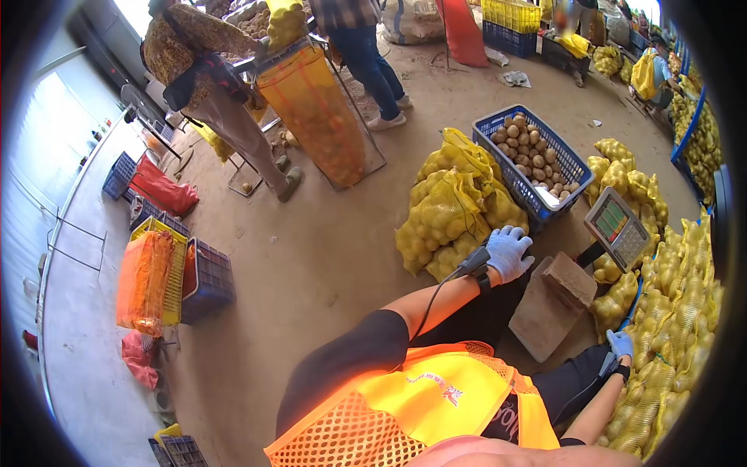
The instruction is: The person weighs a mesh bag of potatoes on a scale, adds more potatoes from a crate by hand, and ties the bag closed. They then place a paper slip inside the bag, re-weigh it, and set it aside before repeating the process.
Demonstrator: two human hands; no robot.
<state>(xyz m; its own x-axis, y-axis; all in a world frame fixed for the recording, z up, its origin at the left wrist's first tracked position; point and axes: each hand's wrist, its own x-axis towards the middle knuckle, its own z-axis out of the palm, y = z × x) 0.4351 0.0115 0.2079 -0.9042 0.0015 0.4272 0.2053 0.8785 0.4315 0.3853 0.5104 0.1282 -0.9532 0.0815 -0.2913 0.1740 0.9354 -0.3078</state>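
Observation:
My left hand [510, 254], in a pale blue glove, has its fingers apart and holds nothing. It is just in front of filled yellow mesh bags of potatoes [447, 214], above my dark trouser leg. My right hand [620, 344], gloved too, is low on the right beside more yellow mesh bags [657, 350]; its fingers are too small to make out. Between my hands stands a platform scale [537, 323] with a brown block [569, 280] on its plate and a tilted display [617, 228]. Beyond it, a blue crate [486, 128] holds loose potatoes [531, 152].
Two people stand at the back, by an orange mesh sack [315, 113] in a metal frame. At the left are a yellow crate [177, 272], orange mesh sacks [144, 280] and a dark crate [208, 280]. Farther back are a red sack [464, 31] and stacked crates [510, 15].

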